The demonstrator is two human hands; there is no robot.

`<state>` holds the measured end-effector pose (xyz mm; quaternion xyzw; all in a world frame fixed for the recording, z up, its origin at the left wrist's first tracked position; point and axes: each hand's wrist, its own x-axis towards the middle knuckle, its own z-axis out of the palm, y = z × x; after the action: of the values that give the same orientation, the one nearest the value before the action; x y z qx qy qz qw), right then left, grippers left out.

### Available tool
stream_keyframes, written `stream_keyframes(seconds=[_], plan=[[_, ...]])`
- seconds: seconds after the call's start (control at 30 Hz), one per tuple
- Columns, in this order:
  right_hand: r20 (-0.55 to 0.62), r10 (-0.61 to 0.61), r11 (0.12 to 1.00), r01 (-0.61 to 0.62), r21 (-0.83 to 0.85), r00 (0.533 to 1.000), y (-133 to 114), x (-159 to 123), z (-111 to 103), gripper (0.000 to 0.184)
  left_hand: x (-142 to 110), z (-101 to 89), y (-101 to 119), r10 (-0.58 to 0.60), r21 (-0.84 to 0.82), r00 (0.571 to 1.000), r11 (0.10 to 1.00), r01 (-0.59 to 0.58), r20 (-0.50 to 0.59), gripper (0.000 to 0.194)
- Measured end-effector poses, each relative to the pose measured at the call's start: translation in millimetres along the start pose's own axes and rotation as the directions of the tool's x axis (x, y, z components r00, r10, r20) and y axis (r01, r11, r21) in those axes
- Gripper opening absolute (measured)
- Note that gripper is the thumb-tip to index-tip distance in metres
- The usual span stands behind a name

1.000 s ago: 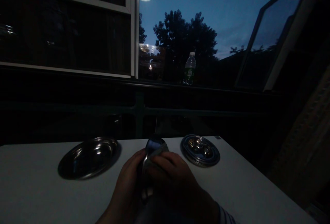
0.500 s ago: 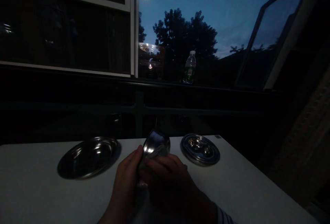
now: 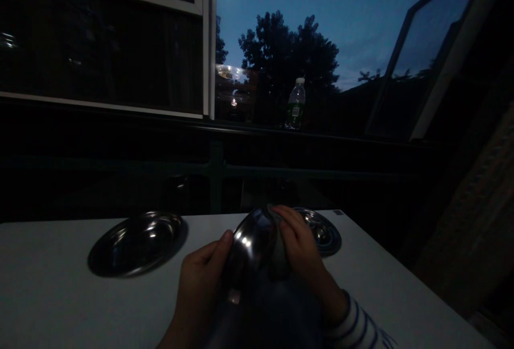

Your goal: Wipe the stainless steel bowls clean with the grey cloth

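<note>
A shiny steel bowl (image 3: pixel 252 242) stands tilted on its edge above the white table (image 3: pixel 60 295), its hollow facing me. My left hand (image 3: pixel 198 285) grips its left rim. My right hand (image 3: pixel 299 247) presses a small dark cloth (image 3: pixel 278 242) against the bowl's upper right rim. The scene is very dark, so the cloth's colour is unclear.
A steel plate (image 3: pixel 136 242) lies on the table to the left. Another steel dish (image 3: pixel 321 231) lies to the right, partly behind my right hand. A water bottle (image 3: pixel 295 104) stands on the dark window sill beyond. The table's far edge and right edge are close.
The bowl has tipped up and turned more towards me. My right hand with the cloth has slid from the bowl's near side up to its upper right rim.
</note>
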<state>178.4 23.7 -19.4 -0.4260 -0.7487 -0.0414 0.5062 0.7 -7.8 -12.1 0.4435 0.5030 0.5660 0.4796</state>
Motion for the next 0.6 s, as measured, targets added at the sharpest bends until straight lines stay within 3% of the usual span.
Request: stream_keyframes(seconds=[0.1,0.23,0.3,0.4,0.53,0.6], plan=[[-0.01,-0.025,1.0,0.024,-0.017,1.0,-5,-1,1,0.031,-1,1.5,1,-0.001,-0.016,1.0,1.0,0.001,-0.016,0.044],[0.004,-0.337,0.934,0.334,-0.128,0.942,-37,-7,7,0.028,-2,3.5,2,0.018,-0.035,1.0,0.999,-0.018,-0.004,0.042],[0.011,-0.421,0.897,0.418,-0.147,0.907,-45,-9,9,0.027,-3,3.4,1,0.032,-0.036,0.999,0.999,-0.032,0.007,0.041],[0.028,-0.358,0.926,0.358,-0.122,0.933,-34,-6,6,0.028,-3,2.6,2,0.031,-0.001,0.999,1.0,-0.031,-0.008,0.043],[0.01,-0.09,0.995,0.09,-0.041,0.996,-13,0,0,0.032,-2,2.5,3,0.02,0.034,0.999,0.999,-0.019,-0.03,0.045],[0.019,-0.103,0.993,0.104,-0.06,0.995,-17,-1,1,0.032,-1,2.9,3,0.024,0.039,0.999,0.999,-0.022,-0.036,0.045]])
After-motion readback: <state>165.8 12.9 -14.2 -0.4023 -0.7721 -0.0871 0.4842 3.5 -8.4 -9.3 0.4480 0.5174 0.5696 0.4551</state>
